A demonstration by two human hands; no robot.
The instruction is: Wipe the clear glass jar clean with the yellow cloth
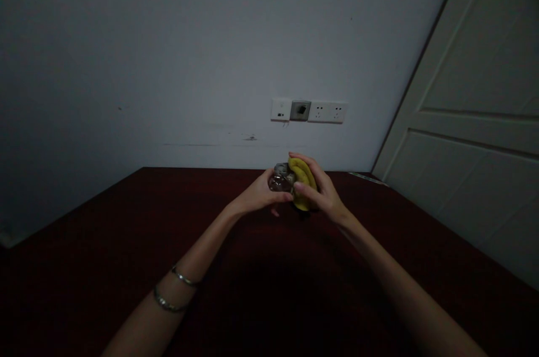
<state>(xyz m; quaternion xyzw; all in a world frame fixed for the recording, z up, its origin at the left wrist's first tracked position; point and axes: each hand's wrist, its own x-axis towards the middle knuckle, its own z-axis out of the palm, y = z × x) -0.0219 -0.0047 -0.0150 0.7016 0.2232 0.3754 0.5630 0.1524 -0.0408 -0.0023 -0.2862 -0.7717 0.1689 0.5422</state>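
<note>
My left hand (261, 193) is closed around a small clear, shiny container (279, 182) that looks like glass or clear plastic. Its upper part is greyish and catches the light. My right hand (323, 191) grips a yellow, folded, cloth-like piece (302, 172), thumb in front and fingers over the far side. The yellow piece is pressed up against the right side of the clear container, and a dark bit shows beneath it. Both hands are close together above the table. The fingers hide much of what they hold.
A dark red table (202, 233) stretches under my arms to a pale wall (189, 54). On the wall sits a row of sockets and switch plates (309, 111). A white panelled door (475, 138) stands at the right. A thin flat strip (366, 178) lies by the table's far right corner.
</note>
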